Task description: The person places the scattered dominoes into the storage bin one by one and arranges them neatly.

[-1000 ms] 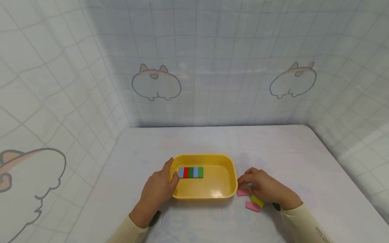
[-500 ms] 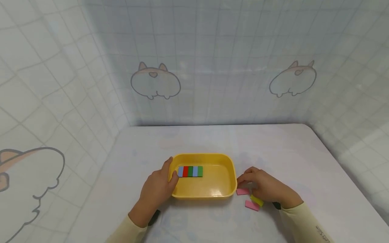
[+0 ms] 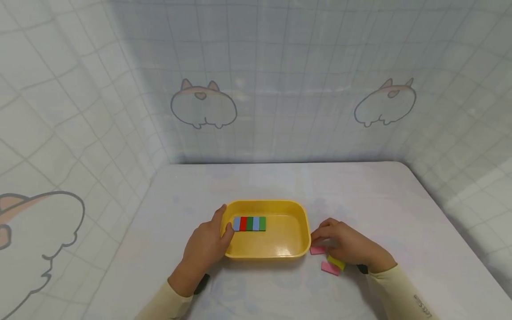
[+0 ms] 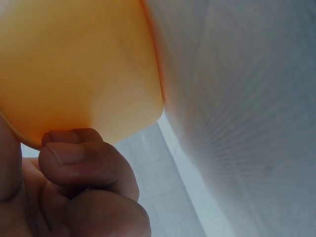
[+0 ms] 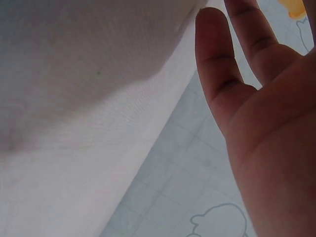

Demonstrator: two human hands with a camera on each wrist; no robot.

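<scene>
My left hand (image 3: pixel 206 244) grips the left end of a yellow plastic tray (image 3: pixel 268 254), thumb over the rim and curled fingers against the outside wall. The left wrist view shows those fingers under the tray's wall (image 4: pixel 84 64). Inside the tray, a row of thin coloured tiles (image 3: pixel 250 224) lies side by side: light blue, red, dark green, light blue, green. My right hand (image 3: pixel 346 242) rests low by the tray's right end, fingers bent downward and thumb apart from them. Near its fingertips lie a pink tile (image 3: pixel 318 250), a yellow tile (image 3: pixel 336 262) and a second pink tile (image 3: pixel 330 268).
The white-covered table (image 3: pixel 192 186) extends behind and to both sides of the tray. Grid-patterned cloth (image 3: pixel 296 102) with animal drawings hangs at the back and sides. A dark strap piece (image 3: pixel 202 284) shows under the left wrist.
</scene>
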